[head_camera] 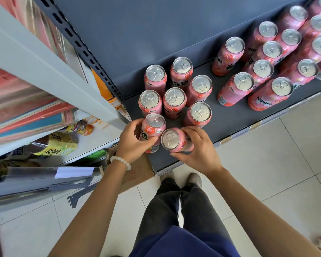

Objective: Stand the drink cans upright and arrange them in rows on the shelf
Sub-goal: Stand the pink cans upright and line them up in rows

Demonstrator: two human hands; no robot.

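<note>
Both hands busy at the shelf (230, 125) front edge — left hand (132, 143) wrapped round an upright can (153, 127), right hand (200, 151) gripping a tilted can (175, 140) — I'd square it upright first, then slide both into the front row.

The drink cans (174, 102) are pink with pale rose-like swirls, dark lettering and silver tops. The shelf (230, 119) carrying them is dark blue-grey, with small yellowish tags along its front edge. A white bead bracelet (121, 161) circles the left wrist. The floor tiles (278, 164) are off-white. The trousers (183, 206) are dark grey above a navy garment.
</note>
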